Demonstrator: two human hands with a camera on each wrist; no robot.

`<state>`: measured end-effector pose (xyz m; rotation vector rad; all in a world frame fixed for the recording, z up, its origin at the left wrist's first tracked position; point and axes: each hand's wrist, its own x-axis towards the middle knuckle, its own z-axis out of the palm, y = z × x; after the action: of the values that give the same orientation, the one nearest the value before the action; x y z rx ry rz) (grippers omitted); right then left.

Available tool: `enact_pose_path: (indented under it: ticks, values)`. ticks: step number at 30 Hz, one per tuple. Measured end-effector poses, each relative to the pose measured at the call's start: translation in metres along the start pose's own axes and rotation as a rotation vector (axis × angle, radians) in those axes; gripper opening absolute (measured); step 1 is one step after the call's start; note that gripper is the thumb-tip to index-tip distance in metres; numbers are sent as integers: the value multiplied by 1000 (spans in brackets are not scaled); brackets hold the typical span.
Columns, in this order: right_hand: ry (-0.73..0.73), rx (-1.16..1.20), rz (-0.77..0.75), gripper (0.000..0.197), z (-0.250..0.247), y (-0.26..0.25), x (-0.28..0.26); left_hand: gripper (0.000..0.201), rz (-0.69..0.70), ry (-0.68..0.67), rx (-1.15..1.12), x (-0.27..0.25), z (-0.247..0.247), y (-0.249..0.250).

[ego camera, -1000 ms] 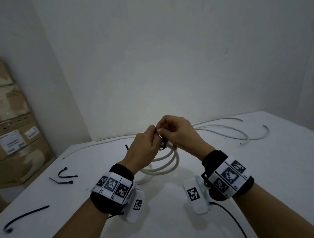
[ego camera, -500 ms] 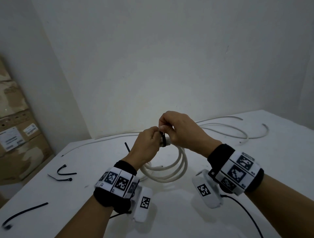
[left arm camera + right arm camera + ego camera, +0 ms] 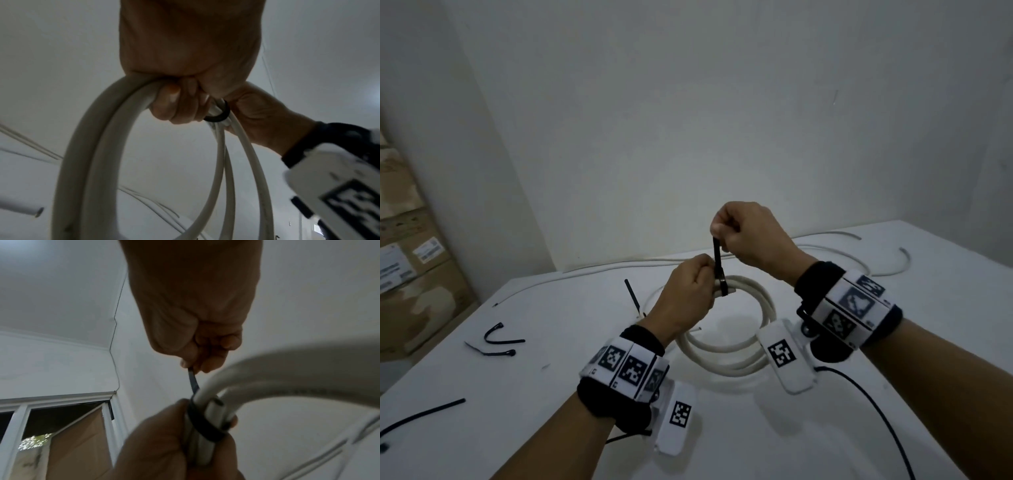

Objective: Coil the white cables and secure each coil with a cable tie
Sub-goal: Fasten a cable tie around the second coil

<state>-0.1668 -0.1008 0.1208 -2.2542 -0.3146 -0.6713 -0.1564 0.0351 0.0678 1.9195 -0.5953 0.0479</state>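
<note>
Head camera, looking down: a coil of off-white round cable (image 3: 726,346) hangs in several loops above the white tabletop (image 3: 808,442), held up at its top by the person's left hand (image 3: 683,296). That hand's fingers are curled round the bundled strands, a grip the left wrist camera shows from below (image 3: 179,104). A black plastic cable tie (image 3: 719,270) is looped round the bundle just right of the left hand's fingers; its band appears as a dark ring round the strands in both wrist views (image 3: 219,116) (image 3: 202,425). The tie's free tail runs straight up from the loop to the right hand (image 3: 748,236), which is raised above the left and pinches the tail between thumb and curled fingers (image 3: 207,356). The right wrist camera shows the strip stretched between the pinch and the band.

On the far side of the table, behind the hands, further lengths of loose white cable (image 3: 859,260) lie in long curves, running from the far left edge to the far right. A short black tie (image 3: 631,294) stands tilted just left of the coil. Further left lie two bent black ties (image 3: 500,342), and another long black tie (image 3: 421,416) rests near the near left edge. Both wrists carry black bands with white square-patterned marker tags (image 3: 626,366) (image 3: 854,308). Stacked brown cardboard boxes (image 3: 410,274) with white labels stand against the left wall.
</note>
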Motion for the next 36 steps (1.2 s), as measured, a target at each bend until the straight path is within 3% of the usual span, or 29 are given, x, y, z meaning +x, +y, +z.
enact_pose_path:
  ticks: [3, 6, 10, 14, 16, 21, 23, 26, 31, 34, 36]
  values:
    - [-67, 11, -92, 31, -1, -6, -20, 24, -44, -7, -34, 1, -6, 2]
    - [-39, 62, -135, 30, -3, -14, -34, 23, -61, -31, -86, 4, -10, 11]
    - [13, 120, -21, 28, -10, -13, -10, 22, -97, -91, -107, 3, -2, 20]
    - [-92, 234, 138, 16, -4, 2, 11, 25, -111, -87, -145, -7, 7, 23]
    - [-143, 230, 175, 17, 3, 9, 13, 25, -123, -81, -149, -9, 9, 19]
    - [-94, 281, 161, 21, 2, 8, 6, 23, -200, -61, -142, -5, 3, 13]
    - [-152, 367, 164, 28, -6, 4, -2, 21, -206, -43, -146, -2, -3, 14]
    - [-260, 311, 126, 34, -13, -2, -14, 21, -199, -20, -116, 2, -10, 12]
    - [-272, 446, 69, 56, -11, -4, -19, 30, -283, -25, -78, 7, -15, 12]
    - [-233, 94, -89, 23, -3, -4, -20, 30, -285, -33, -59, 9, -19, 14]
    - [-158, -62, -182, 14, 5, -5, -20, 29, -293, -41, -50, 8, -20, 16]
